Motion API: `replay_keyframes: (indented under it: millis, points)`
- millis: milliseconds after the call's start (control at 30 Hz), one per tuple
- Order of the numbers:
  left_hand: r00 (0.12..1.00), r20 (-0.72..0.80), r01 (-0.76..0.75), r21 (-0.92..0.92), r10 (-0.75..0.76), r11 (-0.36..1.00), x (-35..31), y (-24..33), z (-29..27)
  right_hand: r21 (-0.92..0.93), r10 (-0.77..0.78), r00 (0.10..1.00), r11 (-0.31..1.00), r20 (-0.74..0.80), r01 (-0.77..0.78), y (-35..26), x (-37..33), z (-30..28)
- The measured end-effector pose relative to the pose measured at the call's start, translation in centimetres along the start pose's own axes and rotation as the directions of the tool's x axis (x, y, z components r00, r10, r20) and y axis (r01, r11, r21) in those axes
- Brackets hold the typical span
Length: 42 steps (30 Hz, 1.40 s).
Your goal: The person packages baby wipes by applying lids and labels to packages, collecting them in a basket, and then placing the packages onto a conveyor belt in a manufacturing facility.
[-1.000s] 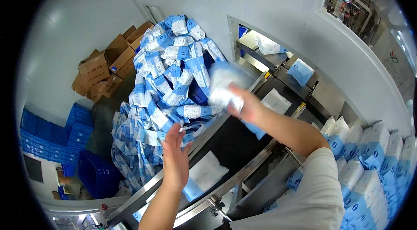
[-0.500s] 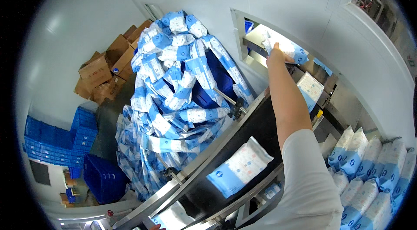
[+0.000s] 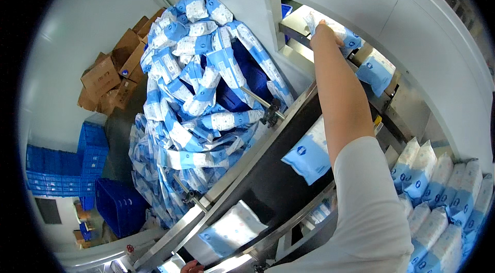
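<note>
With my right arm stretched to the far wall opening, my right hand (image 3: 326, 33) grips a white and blue soft packet (image 3: 351, 40) from above, its fingers closed over it. Another packet (image 3: 376, 73) lies in the opening, just right of that hand. Under my forearm a packet (image 3: 308, 155) rests on the black conveyor belt (image 3: 270, 183). Farther down the belt lies a similar packet (image 3: 234, 233). Only a few fingers of my left hand (image 3: 192, 267) show at the lower edge, beside that packet and a partly cut-off one (image 3: 172, 263); their grip is hidden.
Beyond the belt's metal rail rises a large heap of white and blue packets and film (image 3: 193, 103). Brown cartons (image 3: 105, 77), stacked blue crates (image 3: 56, 170) and a blue bin (image 3: 121, 208) stand left. Several upright packets (image 3: 438, 185) stand in rows at right. A clamp (image 3: 271, 113) juts from the rail.
Packets on the belt have moved toward the lower left, and another has come into sight beside my forearm. My right hand still holds its packet at the opening. The view has shifted slightly.
</note>
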<state>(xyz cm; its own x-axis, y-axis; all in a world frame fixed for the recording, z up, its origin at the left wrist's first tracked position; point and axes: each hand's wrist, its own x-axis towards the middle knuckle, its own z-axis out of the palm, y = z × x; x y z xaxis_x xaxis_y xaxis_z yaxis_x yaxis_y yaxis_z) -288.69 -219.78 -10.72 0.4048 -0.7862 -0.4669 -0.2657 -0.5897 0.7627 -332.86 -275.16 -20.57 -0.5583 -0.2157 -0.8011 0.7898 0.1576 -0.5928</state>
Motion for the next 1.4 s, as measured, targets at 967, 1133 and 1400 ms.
replay_keyframes:
  millis: [967, 1133, 1400]
  points:
    - [0.992, -0.125, 0.031, 0.137, -0.014, 0.990, -1.7, -0.2, -1.1, 0.262, -0.049, 0.982, 0.965, 0.183, 0.000, 2.1, -0.2, 3.0]
    - [0.994, -0.091, 0.061, 0.093, -0.052, 0.994, -0.7, -0.8, -1.2, 0.116, -0.102, 0.833, 0.992, 0.544, 0.046, 3.3, 5.3, 5.3]
    - [0.993, -0.115, 0.045, 0.154, -0.028, 0.987, 0.1, -0.9, -1.7, -0.600, -0.884, 0.259, -0.031, 0.390, 0.799, -1.6, 6.7, 1.3]
